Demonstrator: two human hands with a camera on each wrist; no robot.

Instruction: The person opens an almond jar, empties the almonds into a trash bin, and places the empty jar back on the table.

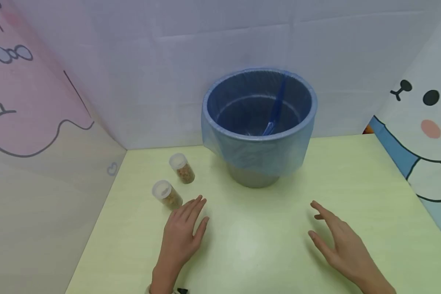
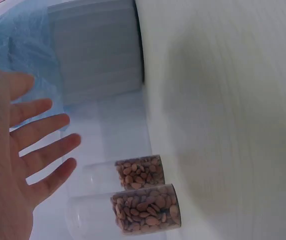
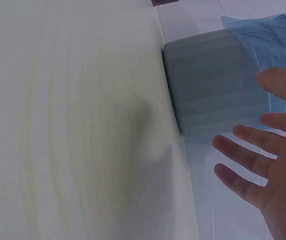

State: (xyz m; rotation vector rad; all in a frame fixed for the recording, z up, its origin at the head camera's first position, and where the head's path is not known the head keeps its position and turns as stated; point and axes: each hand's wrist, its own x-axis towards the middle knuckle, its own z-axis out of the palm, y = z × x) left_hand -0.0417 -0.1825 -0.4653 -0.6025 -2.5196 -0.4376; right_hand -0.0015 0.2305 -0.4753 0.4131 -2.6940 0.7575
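A trash bin (image 1: 255,177) lined with a blue plastic bag (image 1: 257,151) stands toward the back of the table, the bag folded over its rim. To its left are two clear jars with whitish lids, each partly filled with brown nuts or seeds: a farther jar (image 1: 183,169) and a nearer jar (image 1: 169,196). My left hand (image 1: 183,228) hovers above the table just in front of the nearer jar, fingers extended and holding nothing. On the right, my right hand (image 1: 341,245) is also above the table, its fingers spread and nothing in them.
The pale yellow-green table (image 1: 250,245) has a white sheet (image 1: 150,81) hanging behind it. Cartoon-printed panels rise at both sides, a pink one (image 1: 33,81) on the left and a white and blue one (image 1: 426,134) on the right.
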